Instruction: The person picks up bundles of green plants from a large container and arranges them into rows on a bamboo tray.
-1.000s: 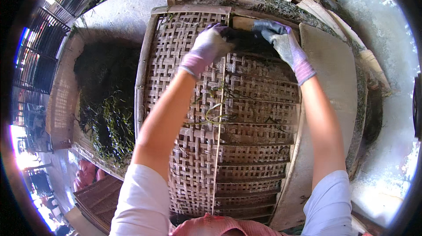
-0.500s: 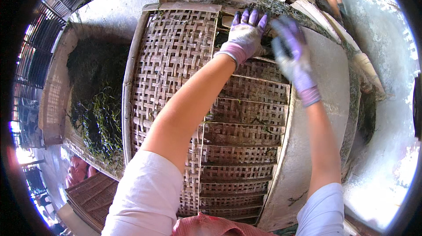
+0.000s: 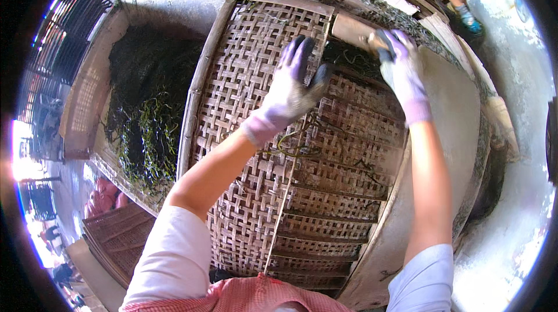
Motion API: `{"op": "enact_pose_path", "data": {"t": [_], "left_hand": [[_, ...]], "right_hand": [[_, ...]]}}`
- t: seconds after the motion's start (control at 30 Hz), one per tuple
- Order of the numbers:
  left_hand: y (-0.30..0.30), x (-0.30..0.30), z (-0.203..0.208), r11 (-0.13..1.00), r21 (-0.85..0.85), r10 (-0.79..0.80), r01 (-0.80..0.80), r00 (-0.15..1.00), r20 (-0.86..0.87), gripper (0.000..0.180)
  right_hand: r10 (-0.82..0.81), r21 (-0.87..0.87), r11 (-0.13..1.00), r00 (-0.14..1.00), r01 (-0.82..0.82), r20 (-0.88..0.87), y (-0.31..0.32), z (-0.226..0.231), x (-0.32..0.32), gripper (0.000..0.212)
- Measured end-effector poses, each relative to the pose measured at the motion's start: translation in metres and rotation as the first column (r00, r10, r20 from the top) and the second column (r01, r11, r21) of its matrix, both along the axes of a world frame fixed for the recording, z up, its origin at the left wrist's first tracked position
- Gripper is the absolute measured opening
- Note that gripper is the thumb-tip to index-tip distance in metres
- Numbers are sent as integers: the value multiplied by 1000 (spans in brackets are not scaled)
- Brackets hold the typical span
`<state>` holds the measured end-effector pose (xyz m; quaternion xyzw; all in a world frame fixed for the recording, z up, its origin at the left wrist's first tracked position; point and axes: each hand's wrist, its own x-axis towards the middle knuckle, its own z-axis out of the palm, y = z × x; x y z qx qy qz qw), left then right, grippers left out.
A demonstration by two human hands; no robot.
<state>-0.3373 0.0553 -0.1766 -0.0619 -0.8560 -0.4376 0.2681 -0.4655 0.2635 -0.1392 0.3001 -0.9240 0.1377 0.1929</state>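
My left hand (image 3: 285, 94), in a purple-and-white glove with dark fingertips, is over a woven bamboo panel (image 3: 232, 97). Its fingers are stretched out and the thumb stands apart; nothing is in it. My right hand (image 3: 404, 70), gloved alike and slightly blurred, has its fingers closed at the right end of a short wooden board (image 3: 353, 31). Just below that board, a dark gap shows some leafy strands. Slatted, woven bamboo (image 3: 331, 195) continues below the gap, with loose greenish stems (image 3: 299, 142) lying across it.
Dark and green leafy strands (image 3: 152, 129) fill a pale-walled bin on the left. A pale slab (image 3: 444, 114) borders the bamboo on the right. Woven trays (image 3: 119, 239) are stacked at lower left. Another person's gloved hand (image 3: 468, 18) is at upper right, over wet-looking floor.
My left hand has come away from the far gap, down and left over the woven panel, uncovering the board. My right hand has closed at the board's end. The whole view has shifted.
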Motion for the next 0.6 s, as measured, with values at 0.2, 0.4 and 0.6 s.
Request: {"op": "enact_pose_path", "data": {"t": [0.2,0.4,0.6], "left_hand": [[13,110,-2,859,-478,5,183,931,365,82],[-22,212,4,948,-198,-183,250,935,303,28],[-173,277,24,817,495,284,-295,954,99,18]], "right_hand": [[-17,18,1000,988,14,152,20,-2,26,32],[201,-152,967,979,-204,-37,-7,13,142,41],[391,-483,837,899,-257,199,-107,34,236,37]]}}
